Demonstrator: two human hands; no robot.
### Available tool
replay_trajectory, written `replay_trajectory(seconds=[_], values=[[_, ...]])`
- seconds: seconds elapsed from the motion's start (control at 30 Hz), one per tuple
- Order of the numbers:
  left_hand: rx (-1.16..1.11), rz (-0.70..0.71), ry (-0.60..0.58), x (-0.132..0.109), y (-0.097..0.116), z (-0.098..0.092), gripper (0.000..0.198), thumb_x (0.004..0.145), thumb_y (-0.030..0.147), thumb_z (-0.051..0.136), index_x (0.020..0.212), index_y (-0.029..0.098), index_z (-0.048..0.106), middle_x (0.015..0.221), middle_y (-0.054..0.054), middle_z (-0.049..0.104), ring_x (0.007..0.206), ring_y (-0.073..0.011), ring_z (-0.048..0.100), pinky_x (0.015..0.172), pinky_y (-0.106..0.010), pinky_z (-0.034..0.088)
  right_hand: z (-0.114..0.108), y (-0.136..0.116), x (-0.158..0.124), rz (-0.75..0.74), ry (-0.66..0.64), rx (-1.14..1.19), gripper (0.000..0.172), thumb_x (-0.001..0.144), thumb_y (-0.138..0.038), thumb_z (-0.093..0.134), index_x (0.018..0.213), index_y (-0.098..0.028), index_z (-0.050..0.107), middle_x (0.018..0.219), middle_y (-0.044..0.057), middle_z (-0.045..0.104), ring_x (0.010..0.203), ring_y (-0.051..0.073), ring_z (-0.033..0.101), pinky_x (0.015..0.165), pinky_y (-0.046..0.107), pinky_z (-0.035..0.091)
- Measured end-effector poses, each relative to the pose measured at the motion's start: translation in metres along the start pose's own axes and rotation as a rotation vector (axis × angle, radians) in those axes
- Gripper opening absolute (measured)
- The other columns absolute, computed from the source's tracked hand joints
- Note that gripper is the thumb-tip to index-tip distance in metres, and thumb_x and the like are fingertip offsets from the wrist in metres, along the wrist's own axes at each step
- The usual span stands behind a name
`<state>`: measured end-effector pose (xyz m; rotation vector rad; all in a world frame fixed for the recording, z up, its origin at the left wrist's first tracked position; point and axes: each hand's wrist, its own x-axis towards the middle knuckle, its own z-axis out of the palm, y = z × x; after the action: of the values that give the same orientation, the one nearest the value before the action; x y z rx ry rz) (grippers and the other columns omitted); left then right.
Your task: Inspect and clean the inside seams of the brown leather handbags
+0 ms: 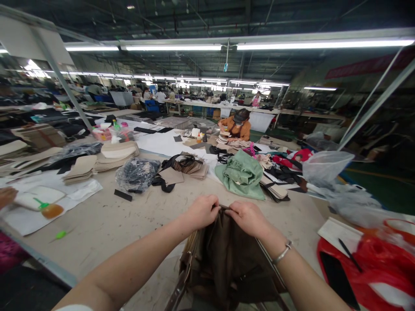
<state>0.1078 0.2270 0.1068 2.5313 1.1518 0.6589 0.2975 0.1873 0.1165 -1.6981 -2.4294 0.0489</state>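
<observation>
A dark brown bag (223, 263) with strap handles stands at the near edge of the table, its inside facing me. My left hand (205, 211) pinches the bag's far top edge, thumb and fingers closed on the cloth. Just to its right, my right hand (248, 217) grips the same edge, with a bracelet on that wrist. Between the two hands the fabric is drawn up and hangs in folds. A leather-like strap (181, 280) runs down the bag's left side. The lower part of the bag is cut off by the frame.
Beyond my hands lie a green cloth bundle (241, 172), a plastic bag of black pieces (138, 172) and stacked beige panels (115, 155). A glue bottle (51, 209) rests at left, near another person's hand (7, 196). A phone (337, 274) lies on red plastic. A co-worker (238, 125) sits opposite.
</observation>
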Motion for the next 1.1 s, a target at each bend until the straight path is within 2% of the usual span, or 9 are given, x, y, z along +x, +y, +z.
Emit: replay_trajectory(seconds=[0.13,0.27,0.43,0.57,0.67,0.73,0.8,0.97,1.1], values=[[-0.040,-0.031,0.023,0.000,0.000,0.002,0.006,0.078,0.021,0.052,0.083,0.018,0.055,0.076,-0.001,0.063,0.072,-0.0164,0.058,0.065,-0.026,0.044,-0.001,0.000,0.000,-0.006,0.005,0.016,0.033,0.091,-0.040,0.042,0.075,-0.021,0.063,0.076,0.003,0.065,0.070,0.016,0.058,0.060,0.027,0.033],[-0.096,-0.019,0.031,0.001,0.000,0.002,0.029,0.077,0.018,0.052,0.106,0.018,0.053,0.088,-0.002,0.067,0.080,-0.0173,0.061,0.073,-0.028,0.046,-0.001,0.001,0.000,-0.004,-0.002,0.032,0.032,0.091,-0.040,0.043,0.075,-0.021,0.064,0.076,0.003,0.066,0.071,0.016,0.058,0.062,0.026,0.034],[-0.023,0.014,0.004,0.003,0.003,0.003,0.017,0.079,0.021,0.051,0.085,0.020,0.067,0.082,-0.003,0.068,0.080,-0.0165,0.061,0.075,-0.026,0.047,-0.001,0.002,-0.001,-0.022,0.015,0.033,0.033,0.091,-0.040,0.042,0.076,-0.022,0.064,0.076,0.002,0.066,0.071,0.016,0.058,0.062,0.025,0.034],[-0.034,-0.011,0.041,0.002,0.004,0.005,0.018,0.080,0.022,0.051,0.084,0.019,0.069,0.080,-0.003,0.068,0.078,-0.0157,0.061,0.073,-0.025,0.047,-0.002,0.005,-0.004,-0.012,0.011,0.082,0.038,0.093,-0.041,0.037,0.076,-0.021,0.065,0.077,0.003,0.066,0.072,0.016,0.058,0.063,0.025,0.036],[-0.031,-0.033,0.038,0.003,0.003,0.007,0.018,0.080,0.021,0.052,0.084,0.020,0.069,0.080,-0.002,0.068,0.078,-0.0155,0.061,0.075,-0.026,0.046,-0.004,0.004,-0.002,-0.026,-0.011,0.160,0.036,0.092,-0.045,0.038,0.090,-0.024,0.067,0.083,0.002,0.068,0.078,0.016,0.060,0.066,0.025,0.038],[-0.016,-0.051,0.027,0.004,0.002,0.007,0.019,0.080,0.020,0.052,0.085,0.020,0.069,0.081,-0.002,0.069,0.078,-0.0157,0.061,0.076,-0.026,0.047,-0.004,0.000,0.002,-0.031,-0.009,0.142,0.032,0.089,-0.047,0.044,0.098,-0.026,0.066,0.087,0.002,0.068,0.081,0.017,0.060,0.068,0.026,0.039],[-0.017,-0.063,0.020,0.005,0.000,0.005,0.019,0.080,0.019,0.051,0.085,0.021,0.070,0.082,-0.002,0.069,0.079,-0.0160,0.061,0.077,-0.027,0.047,-0.004,-0.005,0.007,-0.017,-0.006,0.065,0.030,0.089,-0.044,0.045,0.093,-0.024,0.066,0.085,0.004,0.068,0.079,0.018,0.060,0.066,0.026,0.038],[-0.179,-0.041,-0.079,0.003,-0.011,-0.004,0.019,0.079,0.021,0.056,0.091,0.021,0.070,0.092,-0.001,0.071,0.084,-0.0155,0.064,0.082,-0.027,0.048,0.000,-0.011,0.012,-0.075,0.011,-0.042,0.029,0.091,-0.036,0.042,0.077,-0.021,0.063,0.077,0.003,0.065,0.070,0.016,0.058,0.059,0.027,0.033],[-0.385,-0.049,-0.194,-0.001,-0.019,-0.011,0.046,0.073,0.024,0.065,0.118,0.020,0.058,0.104,-0.002,0.069,0.092,-0.0162,0.064,0.085,-0.026,0.048,0.001,-0.007,0.010,-0.146,0.028,-0.017,0.030,0.092,-0.033,0.041,0.074,-0.021,0.061,0.074,0.001,0.063,0.067,0.014,0.056,0.059,0.026,0.032]])
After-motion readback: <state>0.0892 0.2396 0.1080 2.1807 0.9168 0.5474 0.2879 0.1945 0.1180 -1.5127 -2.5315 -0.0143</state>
